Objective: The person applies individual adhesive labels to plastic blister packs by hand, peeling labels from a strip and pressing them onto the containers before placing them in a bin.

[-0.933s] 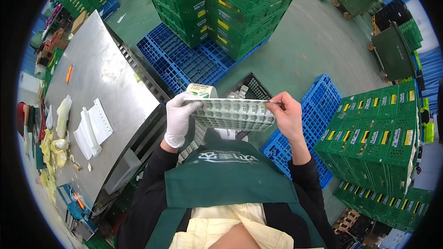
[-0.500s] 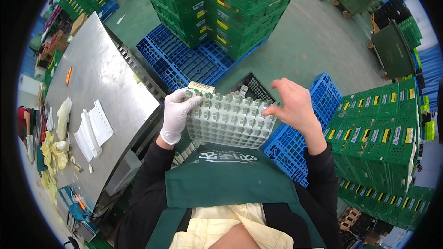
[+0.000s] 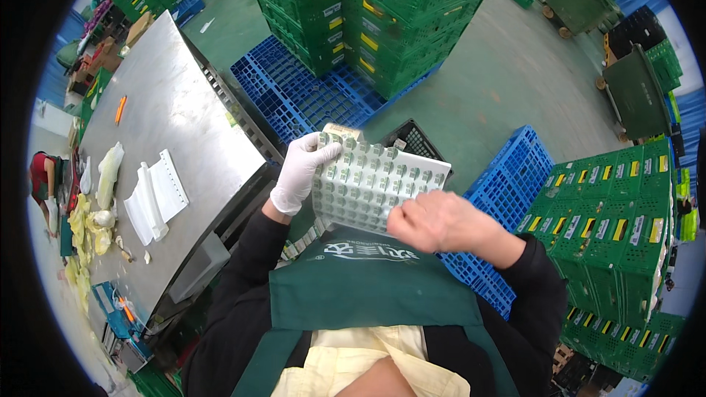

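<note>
While gripped: label sheet [image 3: 371, 184] seemingly between hands.

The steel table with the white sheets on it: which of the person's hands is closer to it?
Left. The gloved left hand grips the label sheet at the edge nearest the steel table; the bare right hand is at the sheet's far lower corner.

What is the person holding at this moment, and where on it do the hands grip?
A sheet of small labels, held flat in front of the chest. The gloved left hand grips its left edge; the bare right hand holds its lower right corner.
</note>
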Motion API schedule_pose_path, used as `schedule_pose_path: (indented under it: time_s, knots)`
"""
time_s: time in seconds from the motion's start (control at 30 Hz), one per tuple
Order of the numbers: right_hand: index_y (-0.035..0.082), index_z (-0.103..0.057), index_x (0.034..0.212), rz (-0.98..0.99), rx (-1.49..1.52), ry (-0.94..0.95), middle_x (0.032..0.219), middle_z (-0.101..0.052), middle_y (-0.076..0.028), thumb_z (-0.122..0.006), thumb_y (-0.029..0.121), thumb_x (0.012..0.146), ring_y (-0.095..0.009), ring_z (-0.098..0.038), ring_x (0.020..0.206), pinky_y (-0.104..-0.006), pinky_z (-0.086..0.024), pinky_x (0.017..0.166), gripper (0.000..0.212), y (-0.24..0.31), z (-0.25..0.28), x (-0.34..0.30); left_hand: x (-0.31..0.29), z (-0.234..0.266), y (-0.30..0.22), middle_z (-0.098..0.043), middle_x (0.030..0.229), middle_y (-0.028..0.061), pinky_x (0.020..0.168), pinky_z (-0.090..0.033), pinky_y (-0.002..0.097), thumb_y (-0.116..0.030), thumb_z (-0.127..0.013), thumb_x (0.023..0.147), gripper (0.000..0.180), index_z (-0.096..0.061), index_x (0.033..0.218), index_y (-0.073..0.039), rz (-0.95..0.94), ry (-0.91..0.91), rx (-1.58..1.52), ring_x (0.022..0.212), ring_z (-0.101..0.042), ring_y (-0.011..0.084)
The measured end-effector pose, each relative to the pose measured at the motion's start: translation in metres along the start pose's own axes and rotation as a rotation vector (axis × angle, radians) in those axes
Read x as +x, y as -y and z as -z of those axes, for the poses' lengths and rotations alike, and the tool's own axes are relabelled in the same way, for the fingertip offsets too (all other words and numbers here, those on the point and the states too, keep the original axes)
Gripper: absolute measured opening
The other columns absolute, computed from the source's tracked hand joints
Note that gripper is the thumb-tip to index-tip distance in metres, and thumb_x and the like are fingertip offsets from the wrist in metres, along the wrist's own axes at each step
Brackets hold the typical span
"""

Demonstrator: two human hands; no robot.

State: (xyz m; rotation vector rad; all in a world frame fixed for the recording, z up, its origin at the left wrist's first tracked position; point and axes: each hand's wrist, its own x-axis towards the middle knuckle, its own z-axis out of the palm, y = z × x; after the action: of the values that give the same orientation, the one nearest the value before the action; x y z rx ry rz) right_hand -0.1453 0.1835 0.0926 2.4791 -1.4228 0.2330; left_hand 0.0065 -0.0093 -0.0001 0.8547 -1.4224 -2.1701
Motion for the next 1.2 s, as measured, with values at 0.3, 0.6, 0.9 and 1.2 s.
schedule_pose_path:
  time_s: [0.3, 0.6, 0.9, 1.2]
  knots:
    - [-0.001, -0.061, 0.107, -0.922, 1.33, -0.168, 0.089, -0.067, -0.008, -0.056, 0.014, 0.088, -0.009, -0.06, 0.08, -0.024, -0.046, 0.072, 0.024, -0.027, -0.063, 0.011, -0.019, -0.036, -0.001, -0.06, 0.097, 0.0057, 0.079, -0.045, 0.0246, -0.002, -0.064, 0.079, 0.011, -0.065, 0.089, 0.002, -0.334, 0.366, 0.253, 0.091, -0.057, 0.0131]
    - [-0.001, -0.052, 0.071, -1.143, 1.143, -0.449, 0.062, -0.047, 0.003, -0.059, 0.017, 0.087, -0.005, -0.038, 0.06, -0.0243, -0.034, 0.053, 0.025, -0.042, -0.068, -0.005, -0.029, -0.025, 0.026, -0.061, 0.095, 0.0036, 0.075, -0.046, 0.0238, -0.001, -0.063, 0.08, 0.016, -0.065, 0.095, 0.0, -0.118, 0.367, 0.263, 0.083, -0.058, 0.0102]
    - [-0.003, -0.06, 0.072, -1.167, 1.174, -0.117, 0.065, -0.061, -0.008, -0.072, 0.03, 0.075, -0.011, -0.054, 0.059, -0.0279, -0.044, 0.052, 0.035, -0.034, -0.066, 0.01, -0.034, -0.031, 0.014, -0.06, 0.098, 0.0058, 0.079, -0.046, 0.0259, 0.002, -0.062, 0.079, 0.016, -0.065, 0.094, 0.001, -0.299, 0.309, 0.329, 0.088, -0.058, 0.0129]
    - [-0.003, -0.06, 0.075, -1.461, 1.057, -0.414, 0.071, -0.063, -0.003, -0.061, 0.006, 0.081, -0.006, -0.055, 0.068, -0.0211, -0.044, 0.06, 0.011, -0.054, -0.057, -0.002, -0.035, -0.022, 0.026, -0.059, 0.093, 0.0041, 0.072, -0.047, 0.0241, -0.001, -0.064, 0.078, 0.012, -0.065, 0.09, 0.001, -0.1, 0.421, 0.314, 0.079, -0.058, 0.0106]
